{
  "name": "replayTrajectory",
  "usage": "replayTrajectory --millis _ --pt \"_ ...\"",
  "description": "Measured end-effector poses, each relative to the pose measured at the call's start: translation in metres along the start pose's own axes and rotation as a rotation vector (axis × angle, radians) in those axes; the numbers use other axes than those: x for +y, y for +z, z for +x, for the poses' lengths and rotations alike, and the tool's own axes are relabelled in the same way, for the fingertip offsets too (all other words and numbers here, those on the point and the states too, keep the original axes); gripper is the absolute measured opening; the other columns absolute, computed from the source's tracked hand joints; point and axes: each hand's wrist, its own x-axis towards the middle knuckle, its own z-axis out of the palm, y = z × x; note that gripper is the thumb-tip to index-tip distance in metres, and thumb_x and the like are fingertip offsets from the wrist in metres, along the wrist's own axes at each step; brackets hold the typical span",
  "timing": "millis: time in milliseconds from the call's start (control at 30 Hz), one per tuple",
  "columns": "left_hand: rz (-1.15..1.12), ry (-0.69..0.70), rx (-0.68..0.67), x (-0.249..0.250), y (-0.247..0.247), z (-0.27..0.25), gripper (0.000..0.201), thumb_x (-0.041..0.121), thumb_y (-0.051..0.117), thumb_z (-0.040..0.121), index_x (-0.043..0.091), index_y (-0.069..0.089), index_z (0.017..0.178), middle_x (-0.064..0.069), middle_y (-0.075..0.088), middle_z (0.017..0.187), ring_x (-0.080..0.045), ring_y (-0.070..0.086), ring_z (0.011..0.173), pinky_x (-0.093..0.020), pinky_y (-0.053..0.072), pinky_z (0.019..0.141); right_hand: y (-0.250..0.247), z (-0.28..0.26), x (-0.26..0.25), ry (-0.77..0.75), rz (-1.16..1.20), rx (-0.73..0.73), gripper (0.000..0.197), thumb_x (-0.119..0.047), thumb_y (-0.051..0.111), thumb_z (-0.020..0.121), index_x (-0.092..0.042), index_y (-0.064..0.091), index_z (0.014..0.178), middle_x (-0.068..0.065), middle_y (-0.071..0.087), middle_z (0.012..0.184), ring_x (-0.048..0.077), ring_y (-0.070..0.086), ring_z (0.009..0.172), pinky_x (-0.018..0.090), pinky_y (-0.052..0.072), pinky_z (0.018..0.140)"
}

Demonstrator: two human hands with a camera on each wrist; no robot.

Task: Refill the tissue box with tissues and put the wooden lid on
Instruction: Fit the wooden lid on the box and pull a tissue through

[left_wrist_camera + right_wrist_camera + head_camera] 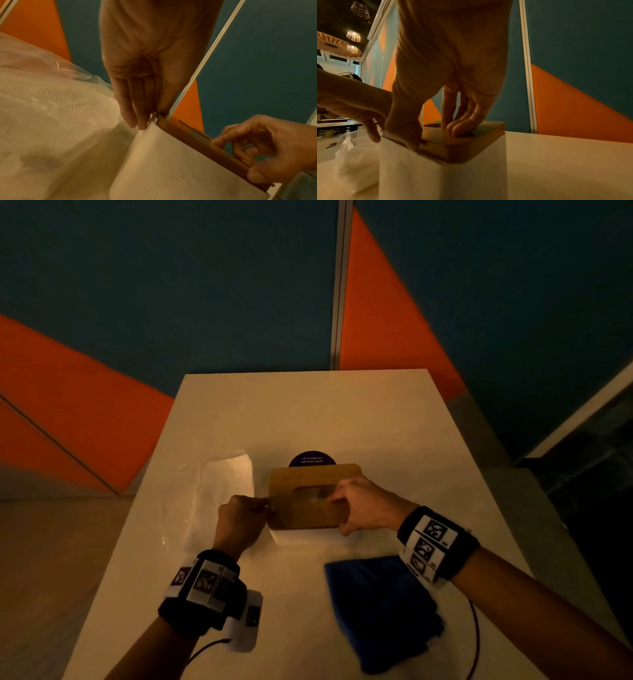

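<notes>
Lid of wood sits atop the white tissue box mid-table; right hand grips its right end, fingertips on top, thumb at the near edge; left hand pinches its left end; plastic-wrapped tissues lie just left; blue cloth lies nearer.

blue cloth, purple sticker, white table

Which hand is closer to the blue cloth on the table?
The right. The right hand grips the wooden lid just beyond the blue cloth; the left hand pinches the lid's left end, farther off to the cloth's left.
</notes>
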Motion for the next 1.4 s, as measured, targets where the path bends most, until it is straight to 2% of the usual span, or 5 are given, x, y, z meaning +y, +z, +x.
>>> replayTrajectory --millis 500,933,1067,1300,1400 --pt "0.031 0.001 -0.100 0.023 -0.013 0.032 0.033 0.024 0.046 0.096 0.009 0.058 0.123 -0.017 0.063 0.121 -0.034 0.062 0.105 -0.043 0.051 0.095 -0.005 0.009 0.020 0.021 -0.011 0.041 0.137 -0.047 0.087 0.054 -0.027 -0.006 0.152 0.002 -0.011 0.161 0.024 -0.003 0.149 0.049 0.016 0.120" --pt "-0.098 -0.121 -0.147 0.026 -0.009 0.084 0.023 0.025 0.065 0.086 0.009 0.071 0.102 -0.010 0.065 0.091 -0.015 0.059 0.065 -0.020 0.054 0.051 -0.008 0.024 0.020 0.059 0.077 -0.033 0.129 -0.035 0.091 0.053 -0.014 0.009 0.149 0.007 0.019 0.148 0.025 0.031 0.137 0.038 0.031 0.114" --pt "-0.093 -0.082 -0.124 0.025 -0.007 0.088 0.020 0.021 0.068 0.084 0.006 0.073 0.097 -0.011 0.069 0.087 -0.019 0.062 0.064 -0.033 0.057 0.079 -0.008 0.027 0.021 0.058 0.068 -0.034 0.129 -0.037 0.091 0.052 -0.014 0.009 0.150 0.006 0.020 0.148 0.025 0.031 0.137 0.038 0.031 0.114" --pt "0.526 0.708 0.012 0.058 -0.005 0.059 0.016 0.015 0.060 0.084 0.014 0.069 0.098 -0.011 0.065 0.102 -0.028 0.065 0.089 -0.035 0.056 0.071 -0.001 0.026 0.026 0.050 0.092 -0.032 0.138 -0.043 0.090 0.050 -0.018 0.000 0.152 0.003 0.007 0.156 0.026 0.026 0.142 0.041 0.029 0.117" --pt "0.914 1.002 -0.313 0.079 0.013 0.041 0.025 0.020 0.051 0.091 0.018 0.064 0.112 -0.009 0.058 0.117 -0.030 0.061 0.102 -0.039 0.055 0.078 0.000 0.026 0.026 0.057 0.074 -0.042 0.138 -0.044 0.089 0.052 -0.019 -0.002 0.153 0.002 0.000 0.159 0.027 0.021 0.145 0.042 0.028 0.118"
